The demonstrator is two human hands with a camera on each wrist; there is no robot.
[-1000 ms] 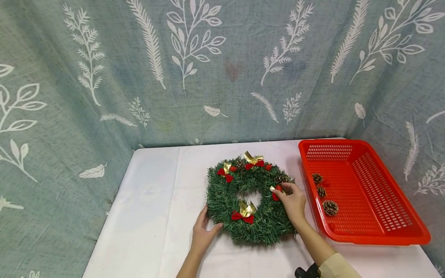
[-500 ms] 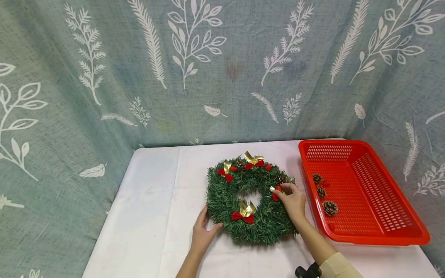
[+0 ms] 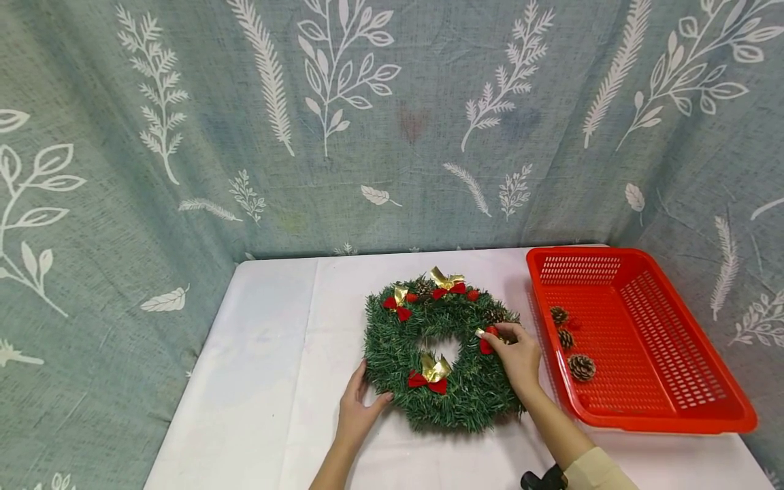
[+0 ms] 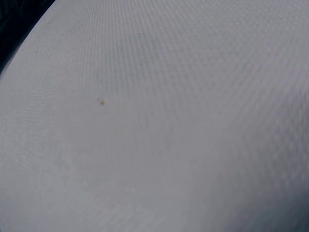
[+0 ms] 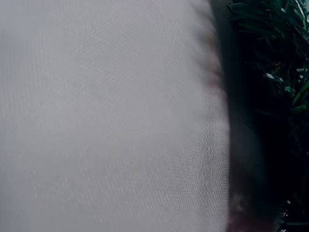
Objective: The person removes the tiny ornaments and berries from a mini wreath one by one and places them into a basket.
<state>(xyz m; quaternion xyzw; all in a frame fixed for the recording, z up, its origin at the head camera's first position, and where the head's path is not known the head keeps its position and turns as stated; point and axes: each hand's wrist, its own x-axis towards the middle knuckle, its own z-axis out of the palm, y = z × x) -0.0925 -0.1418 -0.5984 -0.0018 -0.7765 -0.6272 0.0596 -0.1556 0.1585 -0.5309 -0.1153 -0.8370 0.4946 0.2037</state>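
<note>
On the table in the head view lies a green Christmas wreath (image 3: 453,401), trimmed with red-and-gold bows, pinecones and red berries. My left hand (image 3: 358,412) holds the wreath's lower left edge, its thumb and fingers spread round the rim. At the inner right of the ring, my right hand (image 3: 519,357) pinches a red bow (image 3: 486,346) with a gold part, between thumb and fingertips; the hand partly hides it. Another bow (image 3: 429,382) sits at the lower inner edge. Wreath needles (image 5: 289,92) fill the right side of the right wrist view. The left wrist view shows mostly white cloth.
A red plastic basket (image 3: 643,327) stands to the right, with several pinecones, among them a larger pinecone (image 3: 581,367), and red pieces along its left side. A black object (image 3: 542,479) lies under the right sleeve. A patterned curtain (image 3: 392,204) hangs behind the white-covered table (image 3: 263,354).
</note>
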